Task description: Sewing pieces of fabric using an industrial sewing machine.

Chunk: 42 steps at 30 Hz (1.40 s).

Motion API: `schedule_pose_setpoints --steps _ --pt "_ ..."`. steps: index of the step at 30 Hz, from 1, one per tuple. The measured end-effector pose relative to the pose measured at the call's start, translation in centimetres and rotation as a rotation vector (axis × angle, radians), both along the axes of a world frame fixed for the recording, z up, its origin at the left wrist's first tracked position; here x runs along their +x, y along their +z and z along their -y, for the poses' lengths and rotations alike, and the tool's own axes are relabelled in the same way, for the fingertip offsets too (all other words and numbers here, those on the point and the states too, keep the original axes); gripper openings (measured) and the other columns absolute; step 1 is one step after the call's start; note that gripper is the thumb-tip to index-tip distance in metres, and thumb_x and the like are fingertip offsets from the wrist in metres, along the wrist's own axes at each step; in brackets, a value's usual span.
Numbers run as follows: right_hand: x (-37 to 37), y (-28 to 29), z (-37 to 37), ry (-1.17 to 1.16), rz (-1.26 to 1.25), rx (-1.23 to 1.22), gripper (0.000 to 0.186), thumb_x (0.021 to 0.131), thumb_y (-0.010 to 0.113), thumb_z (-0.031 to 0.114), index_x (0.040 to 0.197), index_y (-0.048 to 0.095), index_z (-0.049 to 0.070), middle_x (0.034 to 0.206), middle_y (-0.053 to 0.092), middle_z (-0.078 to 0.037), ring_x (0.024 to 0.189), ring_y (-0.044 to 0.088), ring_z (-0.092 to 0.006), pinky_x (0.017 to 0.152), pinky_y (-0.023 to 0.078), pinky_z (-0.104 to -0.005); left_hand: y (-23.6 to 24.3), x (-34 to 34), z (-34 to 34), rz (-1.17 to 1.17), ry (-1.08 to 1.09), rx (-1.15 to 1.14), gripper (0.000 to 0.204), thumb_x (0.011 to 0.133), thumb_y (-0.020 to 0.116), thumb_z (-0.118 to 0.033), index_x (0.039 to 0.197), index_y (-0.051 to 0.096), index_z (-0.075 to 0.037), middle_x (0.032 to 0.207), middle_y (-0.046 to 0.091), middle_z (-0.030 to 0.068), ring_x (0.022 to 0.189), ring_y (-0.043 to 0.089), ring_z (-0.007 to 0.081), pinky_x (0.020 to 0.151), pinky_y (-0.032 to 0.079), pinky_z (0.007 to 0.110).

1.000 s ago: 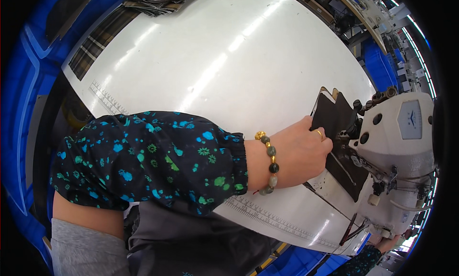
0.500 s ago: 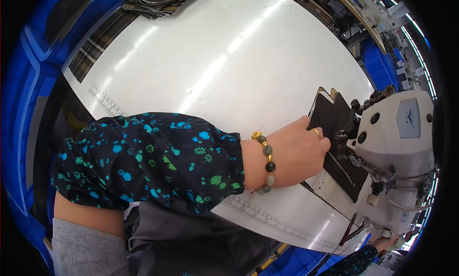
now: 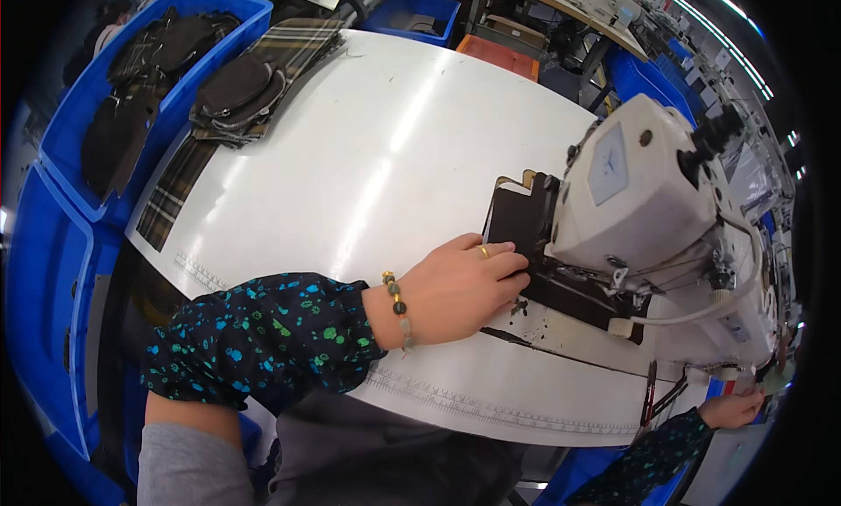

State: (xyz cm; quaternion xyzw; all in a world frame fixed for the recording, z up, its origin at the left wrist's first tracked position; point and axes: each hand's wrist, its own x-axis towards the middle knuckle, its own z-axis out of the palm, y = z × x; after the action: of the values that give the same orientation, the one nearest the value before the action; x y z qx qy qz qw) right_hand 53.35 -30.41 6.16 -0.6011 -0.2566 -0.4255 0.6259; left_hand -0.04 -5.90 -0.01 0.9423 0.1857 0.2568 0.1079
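Observation:
A white sewing machine (image 3: 626,186) stands at the right of the table. Under its head lies a dark flat piece (image 3: 512,215), fabric or a template, with a notched tan corner at its far end. My left hand (image 3: 447,287) grips its left edge with bent fingers; the thumb is hidden. A ring and a bead bracelet show on this hand. At the far lower right, my right hand (image 3: 731,410) reaches to the machine's right end, fingers closed near a pale green part (image 3: 776,379). What they hold is hard to make out.
The white tabletop (image 3: 385,138) has rulers printed along its front. At its left lie plaid cloth (image 3: 180,186) and stacked dark zippered pieces (image 3: 236,94). A blue bin (image 3: 166,125) beside it holds more dark pieces. Small red and dark tools (image 3: 661,396) lie near the front right.
The view has shifted, bringing the blue bin and more of the machine into sight. My left hand stays at the dark piece's edge, my right hand at the machine's right end.

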Motion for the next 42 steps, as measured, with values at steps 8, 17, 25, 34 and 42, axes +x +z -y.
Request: schedule_pose_setpoints --steps 8,17,25,34,42 --pt "-28.4 -3.6 -12.6 0.848 0.459 -1.241 0.024 0.083 0.079 0.018 0.099 0.071 0.002 0.091 0.065 -0.016 0.088 0.06 -0.038 0.09 0.047 -0.0474 0.4 0.0 0.4 -0.034 -0.009 -0.035 0.031 0.094 0.07 -0.021 0.12 0.069 -0.003 0.13 0.066 0.0114 0.127 0.062 0.0281 0.105 0.051 0.039" --pt "-30.2 -4.7 -14.7 0.934 0.44 -1.332 0.043 0.092 0.075 0.036 0.125 0.072 0.008 0.104 0.074 -0.015 0.096 0.07 -0.0323 0.101 0.044 -0.0507 1.4 0.5 1.3 -0.094 0.01 -0.075 0.033 0.093 0.069 -0.014 0.122 0.068 0.001 0.131 0.066 0.014 0.127 0.061 0.0302 0.105 0.052 0.038" --pt "-30.2 -4.2 -15.5 1.03 0.359 -1.263 0.043 0.087 0.08 0.031 0.119 0.072 0.004 0.109 0.073 -0.014 0.1 0.068 -0.0335 0.098 0.047 -0.0488 1.7 0.7 1.7 -0.131 0.057 -0.02 0.039 0.086 0.066 -0.006 0.124 0.067 0.003 0.134 0.064 0.0156 0.128 0.061 0.0317 0.105 0.052 0.038" --pt "-30.6 -4.5 -16.7 0.865 0.523 -1.217 0.037 0.076 0.086 0.032 0.087 0.073 0.0 0.086 0.064 -0.01 0.098 0.056 -0.0289 0.094 0.045 -0.0411 1.6 1.2 1.4 -0.129 0.135 0.031 0.042 0.085 0.069 -0.006 0.127 0.069 -0.006 0.132 0.066 0.0125 0.122 0.063 0.0312 0.105 0.052 0.04" --pt "-30.4 -4.1 -16.3 0.893 0.394 -1.44 0.051 0.082 0.081 0.034 0.122 0.07 0.005 0.112 0.071 -0.011 0.109 0.064 -0.0318 0.103 0.042 -0.0506 1.5 1.0 1.3 -0.094 0.081 -0.004 0.043 0.082 0.067 -0.005 0.125 0.068 0.0 0.129 0.063 0.0134 0.126 0.061 0.0318 0.106 0.05 0.04"
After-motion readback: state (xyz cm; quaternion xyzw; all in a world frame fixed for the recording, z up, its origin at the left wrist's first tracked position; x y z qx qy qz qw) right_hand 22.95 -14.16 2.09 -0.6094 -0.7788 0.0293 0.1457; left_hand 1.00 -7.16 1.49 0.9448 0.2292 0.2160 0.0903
